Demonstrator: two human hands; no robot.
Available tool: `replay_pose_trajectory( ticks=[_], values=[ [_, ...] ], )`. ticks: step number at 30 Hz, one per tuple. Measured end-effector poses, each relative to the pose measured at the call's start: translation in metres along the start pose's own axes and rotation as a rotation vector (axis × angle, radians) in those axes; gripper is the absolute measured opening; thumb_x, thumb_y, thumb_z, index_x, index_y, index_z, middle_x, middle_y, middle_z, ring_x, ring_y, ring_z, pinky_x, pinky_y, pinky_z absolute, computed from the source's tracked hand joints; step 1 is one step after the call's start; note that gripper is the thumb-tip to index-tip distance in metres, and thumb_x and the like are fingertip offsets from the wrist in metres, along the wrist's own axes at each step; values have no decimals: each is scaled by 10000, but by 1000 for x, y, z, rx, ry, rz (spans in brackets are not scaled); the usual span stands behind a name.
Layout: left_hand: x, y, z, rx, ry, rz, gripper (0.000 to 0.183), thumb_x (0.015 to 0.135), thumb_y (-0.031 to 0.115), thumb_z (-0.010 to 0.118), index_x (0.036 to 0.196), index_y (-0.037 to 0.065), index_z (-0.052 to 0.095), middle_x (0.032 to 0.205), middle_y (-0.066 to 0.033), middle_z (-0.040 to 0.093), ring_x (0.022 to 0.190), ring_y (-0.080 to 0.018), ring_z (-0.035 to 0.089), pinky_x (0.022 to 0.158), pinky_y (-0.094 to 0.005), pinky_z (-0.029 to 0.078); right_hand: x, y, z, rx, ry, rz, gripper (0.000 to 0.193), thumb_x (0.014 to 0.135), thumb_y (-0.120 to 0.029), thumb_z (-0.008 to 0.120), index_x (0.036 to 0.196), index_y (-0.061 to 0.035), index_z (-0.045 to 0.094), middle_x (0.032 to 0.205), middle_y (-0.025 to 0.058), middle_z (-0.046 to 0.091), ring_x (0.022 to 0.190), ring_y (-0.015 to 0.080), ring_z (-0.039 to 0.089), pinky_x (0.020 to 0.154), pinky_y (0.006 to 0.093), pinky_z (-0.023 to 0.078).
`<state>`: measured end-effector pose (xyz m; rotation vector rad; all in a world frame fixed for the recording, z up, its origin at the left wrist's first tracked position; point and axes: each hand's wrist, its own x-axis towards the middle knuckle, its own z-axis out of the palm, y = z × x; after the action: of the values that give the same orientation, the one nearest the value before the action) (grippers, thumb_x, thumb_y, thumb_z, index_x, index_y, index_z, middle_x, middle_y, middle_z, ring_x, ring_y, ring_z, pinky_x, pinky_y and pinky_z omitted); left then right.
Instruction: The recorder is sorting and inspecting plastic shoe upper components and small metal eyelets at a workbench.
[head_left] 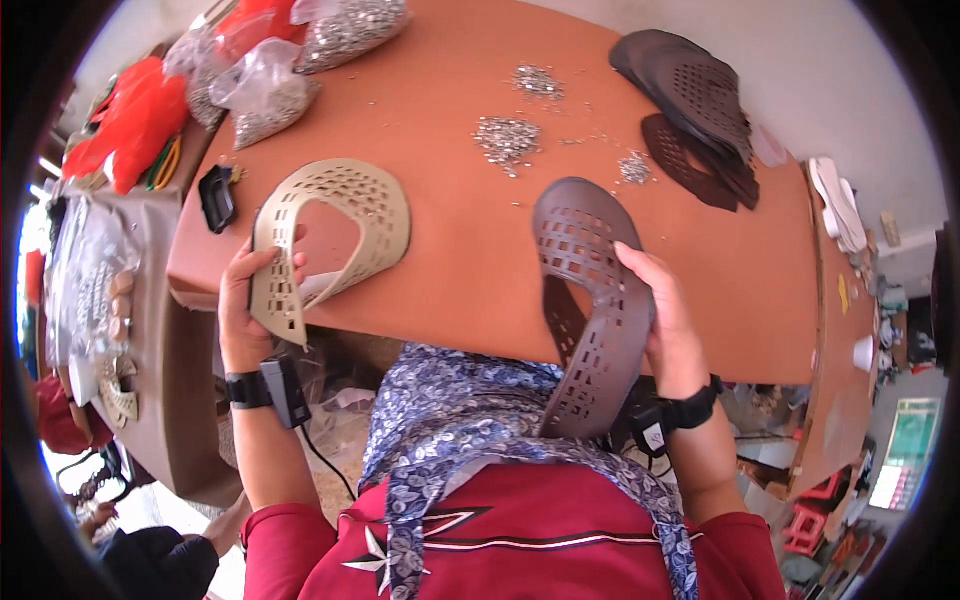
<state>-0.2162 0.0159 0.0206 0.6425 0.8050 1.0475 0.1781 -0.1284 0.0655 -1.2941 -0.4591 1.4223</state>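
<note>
My left hand (240,310) grips a beige perforated shoe upper (385,215) by one side. The piece curls into a loop above the table's front edge. In my right hand (675,320) is a dark brown perforated shoe upper (618,325), its rounded toe pointing away from me and one long side hanging toward my apron. Thumb and palm press its right side; some fingers are hidden behind it. Beyond the brown upper, small silver metal pieces lie in three loose heaps, a middle one (507,140), a far one (538,80) and a smaller one (634,168).
A stack of dark brown perforated uppers (700,95) lies at the far right of the orange-brown table (450,270). Clear bags of metal pieces (350,35) stand far left, near a small black tray (217,198). Another person's dark sleeve (160,565) shows at lower left.
</note>
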Motion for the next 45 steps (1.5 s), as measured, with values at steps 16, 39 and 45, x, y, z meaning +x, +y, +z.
replay_pose_trajectory(
  ticks=[16,39,45],
  values=[
    [3,3,16,48,-29,60,396,850,38,530,1235,-41,481,1113,-211,599,739,-216,629,610,-287,589,1,8,-18,56,25,-12,398,909,-289,584,1140,35,582,1030,128,654,830,173,640,721,299,528],
    [17,-2,60,-94,-279,15,443,910,108,506,1328,-12,421,1163,-244,586,822,-285,662,673,-345,594,-3,8,-24,124,136,-49,320,870,-269,626,1034,6,632,854,66,655,714,136,609,631,263,491],
    [14,-2,36,-126,-250,34,427,918,105,496,1325,-1,421,1175,-243,576,805,-282,662,660,-341,601,-3,6,-16,124,164,-26,322,879,-268,611,1045,8,627,872,79,661,723,141,621,640,266,503]
  ],
)
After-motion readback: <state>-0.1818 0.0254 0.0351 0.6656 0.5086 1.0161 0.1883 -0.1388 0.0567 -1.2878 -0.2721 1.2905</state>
